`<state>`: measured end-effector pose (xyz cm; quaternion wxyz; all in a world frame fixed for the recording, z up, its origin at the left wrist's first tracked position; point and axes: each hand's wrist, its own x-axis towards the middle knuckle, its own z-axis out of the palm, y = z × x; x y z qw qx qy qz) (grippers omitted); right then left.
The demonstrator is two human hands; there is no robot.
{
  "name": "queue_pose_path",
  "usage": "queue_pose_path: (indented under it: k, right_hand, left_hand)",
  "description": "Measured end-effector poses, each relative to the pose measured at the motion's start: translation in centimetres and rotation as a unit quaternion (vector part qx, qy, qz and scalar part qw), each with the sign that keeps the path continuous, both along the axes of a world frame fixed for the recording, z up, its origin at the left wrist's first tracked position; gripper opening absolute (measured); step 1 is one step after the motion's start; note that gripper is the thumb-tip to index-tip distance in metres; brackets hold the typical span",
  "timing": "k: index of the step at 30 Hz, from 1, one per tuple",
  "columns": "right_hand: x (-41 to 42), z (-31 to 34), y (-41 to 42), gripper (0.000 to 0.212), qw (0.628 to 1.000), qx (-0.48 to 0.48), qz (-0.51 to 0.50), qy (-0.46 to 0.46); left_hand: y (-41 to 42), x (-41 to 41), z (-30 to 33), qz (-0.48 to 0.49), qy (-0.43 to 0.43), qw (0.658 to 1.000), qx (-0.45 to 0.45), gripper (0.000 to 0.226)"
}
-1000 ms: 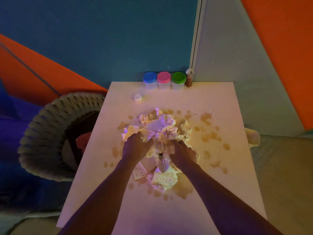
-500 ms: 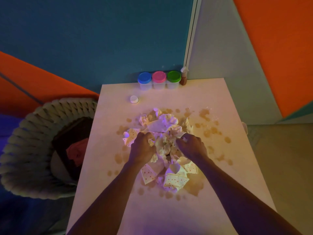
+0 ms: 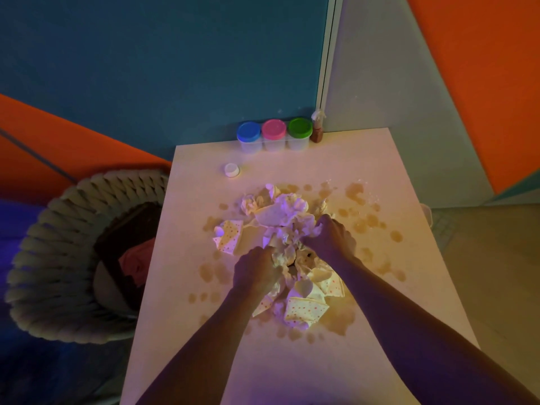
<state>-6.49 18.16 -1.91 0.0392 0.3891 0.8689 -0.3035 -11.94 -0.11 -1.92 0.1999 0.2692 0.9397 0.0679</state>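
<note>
Head view, read near to far.

(a) table (image 3: 292, 372), bare at the front edge; both forearms enter from below.
(b) largest puddle (image 3: 340, 318), brown, just right of a flat dotted napkin (image 3: 305, 309) at the near end of the heap.
(c) left hand (image 3: 257, 270): fingers curled down into the paper, gripping a wad at the near-left side.
(d) right hand (image 3: 330, 241): further in and to the right, knuckles up, fingers closed on crumpled sheets.
(e) napkin pile (image 3: 280, 211): mid-table, between and beyond both hands, lying on the wet patch. A loose dotted sheet (image 3: 229, 236) lies at its left.
(f) blotches (image 3: 355, 191), brown, scattered round the heap, esp. right and far side, apart from the paper.
(g) white cap (image 3: 231, 170), then three tubs (image 3: 273, 140) w/ blue, pink and green lids and a small bottle (image 3: 317, 131), in a row at the far edge.

Step, as I judge it: bunching the paper into one wad to mop the spill. I'd draw both hands together w/ the wad pressed to the tabletop (lifted, soaked bits may drop) and tuck in the loose dotted sheets first. Then I'd sweep the outer blots toward centre, stopping short of the tubs. Wet paper probably tears, so squeeze, don't drag hard.
</note>
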Motion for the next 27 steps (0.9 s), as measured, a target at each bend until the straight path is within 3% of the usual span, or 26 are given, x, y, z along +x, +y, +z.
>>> queue_pose_path:
  k: [6, 14, 18, 21, 24, 27]
  right_hand:
    - [-0.2, 0.0, 0.5, 0.037, 0.999, -0.028, -0.007, 0.015]
    - [0.7, 0.1, 2.4, 0.029, 0.98, -0.155, -0.06, 0.108]
    - [1.6, 0.2, 3.6, 0.021, 0.963, -0.209, -0.123, 0.121]
    - [2.0, 0.6, 4.3, 0.022, 0.954, -0.237, -0.143, 0.118]
    - [2.4, 0.8, 5.0, 0.023, 0.953, -0.246, -0.138, 0.11]
    - [3.0, 0.9, 5.6, 0.01, 0.951, -0.248, -0.146, 0.114]
  left_hand:
    - [0.5, 0.4, 0.3, 0.03, 0.011, 0.999, 0.018, 0.035]
    - [0.6, -0.8, 2.4, 0.071, 0.001, 0.996, 0.058, 0.031]
    - [1.0, -1.2, 3.4, 0.096, 0.043, 0.99, 0.088, 0.02]
    - [2.1, -1.6, 4.1, 0.102, 0.064, 0.99, 0.079, 0.026]
    - [3.6, -2.1, 4.7, 0.086, 0.074, 0.992, 0.055, 0.045]
    - [5.7, -2.4, 5.0, 0.067, 0.077, 0.995, 0.016, 0.038]
